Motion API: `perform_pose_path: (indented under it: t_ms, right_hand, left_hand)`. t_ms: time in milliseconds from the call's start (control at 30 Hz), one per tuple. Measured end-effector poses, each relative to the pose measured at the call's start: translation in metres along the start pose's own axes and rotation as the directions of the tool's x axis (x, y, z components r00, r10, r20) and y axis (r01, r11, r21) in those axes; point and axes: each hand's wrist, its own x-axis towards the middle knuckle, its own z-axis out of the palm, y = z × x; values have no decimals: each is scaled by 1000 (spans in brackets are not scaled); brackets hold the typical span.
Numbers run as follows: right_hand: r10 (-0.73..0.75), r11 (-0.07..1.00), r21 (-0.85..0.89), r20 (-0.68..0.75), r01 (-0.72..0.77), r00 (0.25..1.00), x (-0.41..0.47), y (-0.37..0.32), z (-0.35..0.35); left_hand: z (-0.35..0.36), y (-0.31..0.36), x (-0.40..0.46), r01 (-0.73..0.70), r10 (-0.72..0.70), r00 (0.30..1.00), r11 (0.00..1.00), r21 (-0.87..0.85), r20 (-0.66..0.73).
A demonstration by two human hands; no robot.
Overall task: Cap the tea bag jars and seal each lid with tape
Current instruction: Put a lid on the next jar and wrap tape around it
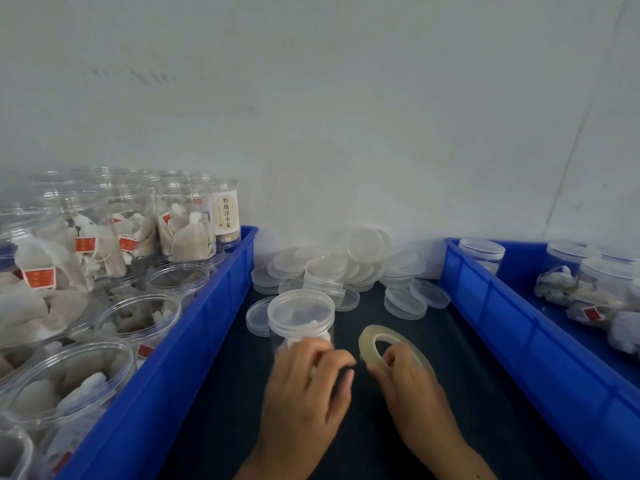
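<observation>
Your left hand (304, 386) grips the capped jar (300, 318) standing on the dark table (450, 393) between two blue bins (194, 341). Your right hand (405, 379) pinches the tape roll (372, 341) just beside it. Loose lids (346, 261) pile behind.

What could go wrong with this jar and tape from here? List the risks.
1. The left hand grips the jar low on its body, so pulling tape across the lid may tip it.
2. The right hand holds the tape close to the left fingers; a loose end might stick to them.
</observation>
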Motion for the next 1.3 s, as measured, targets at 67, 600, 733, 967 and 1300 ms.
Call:
perform_pose_path:
  t_ms: [67,600,733,967,1300]
  right_hand:
    - [-21,991,131,6,20,1000,-3,-1,-3]
    - [-280,948,183,88,261,956,-17,-22,-16]
    - [-286,954,129,134,270,949,-18,-23,-18]
    - [-277,960,92,213,263,937,-19,-24,-21]
    - [-297,955,62,233,291,926,-17,-24,-20]
  left_hand:
    - [5,4,-2,43,-13,945,995,-87,326]
    - [4,2,-7,491,-329,824,821,-292,461]
    - [4,0,-6,536,-370,808,785,-311,459]
    - [6,-1,-10,584,-409,792,722,-371,453]
    - [7,-3,-13,621,-441,772,678,-394,457]
